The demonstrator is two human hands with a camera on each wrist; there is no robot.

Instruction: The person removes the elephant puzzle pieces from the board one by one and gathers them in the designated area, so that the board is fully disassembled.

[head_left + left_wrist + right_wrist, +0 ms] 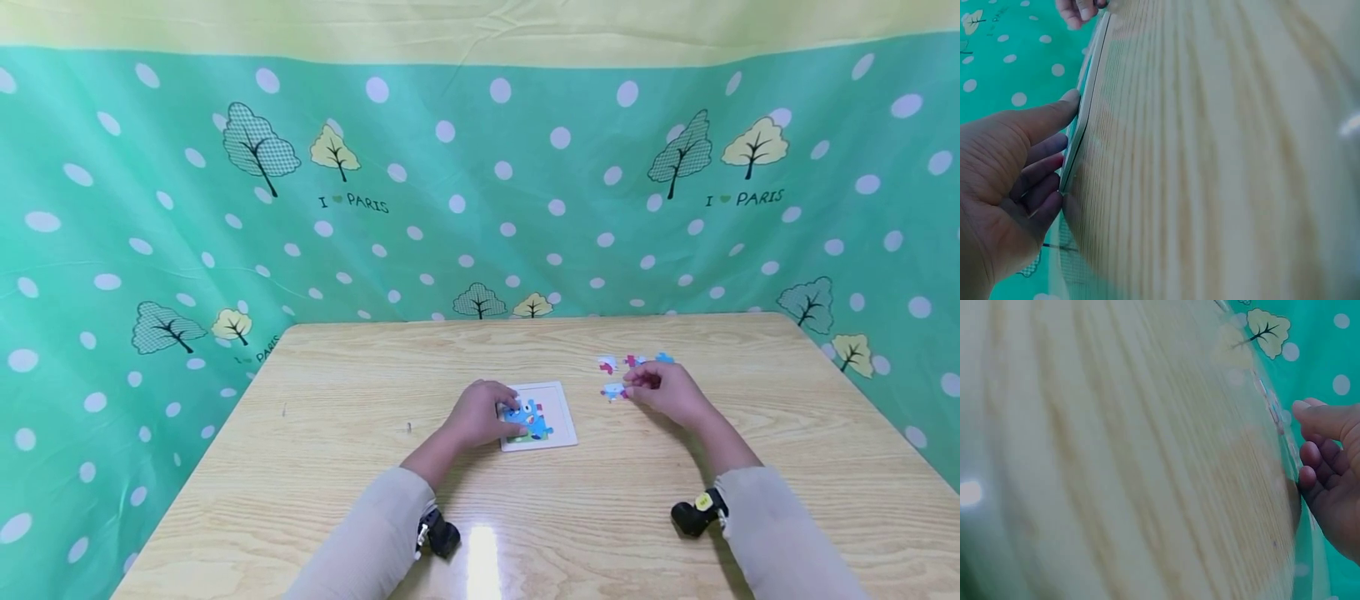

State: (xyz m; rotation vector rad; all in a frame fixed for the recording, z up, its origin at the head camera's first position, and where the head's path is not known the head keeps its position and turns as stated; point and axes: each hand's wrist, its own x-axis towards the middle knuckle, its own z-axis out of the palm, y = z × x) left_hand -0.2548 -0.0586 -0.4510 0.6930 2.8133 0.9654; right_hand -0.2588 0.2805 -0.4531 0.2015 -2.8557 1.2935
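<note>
A white-framed puzzle tray [561, 408] lies near the middle of the wooden table, partly filled with pieces showing a blue cartoon figure [534, 421]. My left hand [483, 414] holds the tray's left side, its thumb and fingers reaching over the picture and hiding part of it. In the left wrist view the tray [1089, 94] appears edge-on against the fingertips. To the right, my right hand [671, 393] has bent fingers at the end of a light blue puzzle piece [612, 391], pinching it. Fingers [1307, 453] show curled in the right wrist view.
Several loose puzzle pieces lie just beyond the right hand, among them a white-and-red piece [607, 364] and a blue piece [664, 357]. A small dark mark [408, 427] shows left of the tray. A green dotted curtain [420, 200] hangs behind the table.
</note>
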